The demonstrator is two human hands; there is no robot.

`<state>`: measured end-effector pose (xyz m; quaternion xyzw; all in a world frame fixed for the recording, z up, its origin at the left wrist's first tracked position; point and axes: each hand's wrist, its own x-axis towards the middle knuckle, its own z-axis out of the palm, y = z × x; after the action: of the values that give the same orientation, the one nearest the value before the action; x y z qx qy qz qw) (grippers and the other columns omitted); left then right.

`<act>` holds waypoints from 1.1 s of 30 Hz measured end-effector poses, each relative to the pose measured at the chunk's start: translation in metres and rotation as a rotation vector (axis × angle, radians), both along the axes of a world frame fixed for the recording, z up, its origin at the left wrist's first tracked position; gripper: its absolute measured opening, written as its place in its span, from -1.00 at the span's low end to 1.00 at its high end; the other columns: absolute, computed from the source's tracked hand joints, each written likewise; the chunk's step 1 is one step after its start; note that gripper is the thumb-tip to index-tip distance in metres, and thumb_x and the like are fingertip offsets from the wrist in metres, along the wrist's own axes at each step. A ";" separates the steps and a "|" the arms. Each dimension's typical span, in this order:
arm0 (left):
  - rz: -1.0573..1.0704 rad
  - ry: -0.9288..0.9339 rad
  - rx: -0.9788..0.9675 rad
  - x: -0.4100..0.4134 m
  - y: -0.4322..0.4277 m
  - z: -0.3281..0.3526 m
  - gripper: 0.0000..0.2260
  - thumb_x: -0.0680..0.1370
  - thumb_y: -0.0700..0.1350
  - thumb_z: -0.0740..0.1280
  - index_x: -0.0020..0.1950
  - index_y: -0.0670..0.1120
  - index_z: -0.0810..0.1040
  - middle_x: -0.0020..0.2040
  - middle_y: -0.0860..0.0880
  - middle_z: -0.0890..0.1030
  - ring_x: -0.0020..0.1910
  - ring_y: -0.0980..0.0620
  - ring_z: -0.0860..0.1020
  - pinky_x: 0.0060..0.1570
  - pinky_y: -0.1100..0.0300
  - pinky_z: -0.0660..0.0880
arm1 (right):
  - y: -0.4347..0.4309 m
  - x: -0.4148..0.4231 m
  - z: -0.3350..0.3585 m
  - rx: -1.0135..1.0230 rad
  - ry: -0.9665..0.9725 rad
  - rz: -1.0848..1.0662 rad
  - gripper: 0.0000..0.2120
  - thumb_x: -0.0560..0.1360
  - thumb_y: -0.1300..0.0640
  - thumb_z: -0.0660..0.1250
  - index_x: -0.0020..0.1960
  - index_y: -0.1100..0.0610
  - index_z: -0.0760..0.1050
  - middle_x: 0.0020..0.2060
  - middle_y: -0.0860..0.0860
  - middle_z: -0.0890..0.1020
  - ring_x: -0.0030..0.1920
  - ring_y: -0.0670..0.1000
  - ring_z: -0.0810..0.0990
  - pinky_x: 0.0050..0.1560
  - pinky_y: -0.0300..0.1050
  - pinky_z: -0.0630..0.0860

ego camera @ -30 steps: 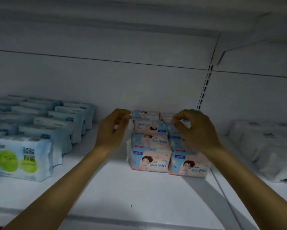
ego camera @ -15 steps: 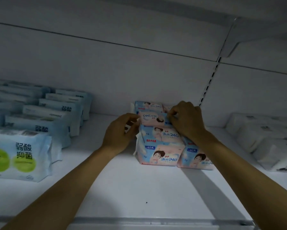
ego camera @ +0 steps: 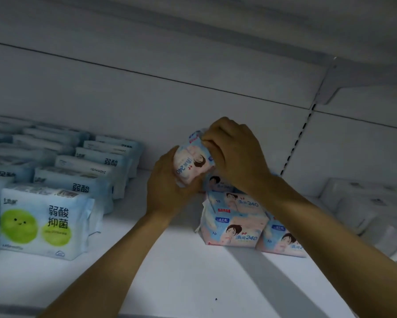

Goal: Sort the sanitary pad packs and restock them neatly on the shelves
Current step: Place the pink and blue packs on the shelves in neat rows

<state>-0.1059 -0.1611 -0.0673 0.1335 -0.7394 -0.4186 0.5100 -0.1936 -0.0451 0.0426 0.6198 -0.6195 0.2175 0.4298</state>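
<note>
One pink-and-blue pack (ego camera: 191, 162) is held off the shelf (ego camera: 170, 271), just above and left of the back of its matching row (ego camera: 235, 222). It is tilted, with the long axis running lower left to upper right and the print turned sideways.

The left hand (ego camera: 167, 189) cups the lower left end, fingers curled under it. The right hand (ego camera: 234, 154) grips the upper right end, fingers curled over the top corner. Both touch the pack; neither is nearer.

The matching packs stand upright below the right wrist, faces forward. Judgement: the pack needs turning level, then goes down and right into that row. The hands hide the gap itself.

Farther out are green-spotted packs (ego camera: 43, 221) on the left and white packs (ego camera: 358, 203) on the right, both well apart.
</note>
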 end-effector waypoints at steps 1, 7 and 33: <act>0.053 0.052 0.013 0.003 -0.001 0.003 -0.42 0.32 0.19 0.51 0.22 -0.06 0.47 0.10 0.05 0.58 0.05 0.17 0.57 0.00 0.37 0.52 | -0.003 0.004 0.000 -0.018 -0.051 0.019 -0.84 0.52 0.17 0.23 -0.02 0.20 0.56 -0.09 0.11 0.58 -0.15 0.05 0.52 -0.12 -0.15 0.33; 0.211 0.365 0.212 0.013 0.002 0.022 -0.49 0.30 -0.12 0.59 0.11 0.00 0.38 -0.03 0.18 0.51 -0.10 0.39 0.55 -0.23 0.46 0.49 | -0.005 0.024 -0.005 -0.134 -1.026 0.067 -0.66 0.45 -0.02 0.45 0.14 0.03 0.44 0.01 -0.08 0.58 -0.02 -0.11 0.57 -0.06 -0.28 0.47; 0.185 -0.092 -0.375 0.001 0.007 -0.007 -0.52 0.60 0.14 0.10 0.40 -0.14 0.35 0.35 -0.14 0.45 0.31 0.00 0.37 0.29 0.17 0.32 | 0.023 -0.036 -0.023 0.795 -0.733 -0.110 -0.29 0.43 -0.09 0.45 0.49 -0.07 0.23 0.41 -0.02 0.37 0.36 0.00 0.37 0.37 -0.10 0.30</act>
<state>-0.1051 -0.1544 -0.0741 0.1224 -0.8115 -0.2184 0.5281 -0.2295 -0.0226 0.0198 0.5848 -0.7949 0.1454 -0.0710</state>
